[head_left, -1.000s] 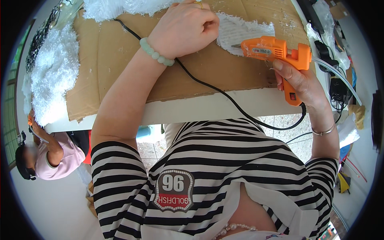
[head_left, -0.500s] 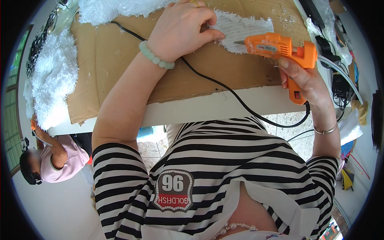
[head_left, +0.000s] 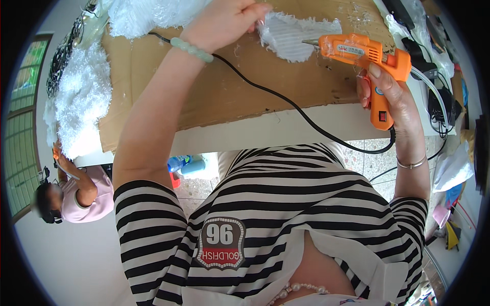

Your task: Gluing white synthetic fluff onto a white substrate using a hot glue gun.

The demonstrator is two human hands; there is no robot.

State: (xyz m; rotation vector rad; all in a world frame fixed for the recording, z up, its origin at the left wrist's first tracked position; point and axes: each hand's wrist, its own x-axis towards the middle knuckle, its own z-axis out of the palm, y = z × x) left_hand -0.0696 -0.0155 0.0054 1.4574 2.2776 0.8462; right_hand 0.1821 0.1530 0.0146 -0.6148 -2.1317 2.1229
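Observation:
My right hand (head_left: 390, 94) is wrapped around the handle of an orange hot glue gun (head_left: 352, 48). Its metal nozzle points left, at the right part of a ragged white ribbed fabric piece (head_left: 291, 38) with frayed edges. A clear glue stick (head_left: 431, 84) curves out of the gun's back. From the handle's base a black cord (head_left: 286, 99) runs left across the cardboard, passing under my left wrist. My left hand (head_left: 224, 20) is closed with fingertips pinched together by the fabric's upper left corner; what they hold is hidden.
Brown cardboard (head_left: 153, 86) covers the white table (head_left: 265, 121). White fluffy fringe material lies in a heap (head_left: 84, 97) at the left and another pile (head_left: 153, 18) at the far edge. Black cables and adapters (head_left: 441, 107) lie right. A person in pink (head_left: 92, 196) works at left.
My left hand has moved left and away from me, its thumb no longer lying over the fabric's left part. The view has shifted slightly, and the glue gun keeps about the same pose.

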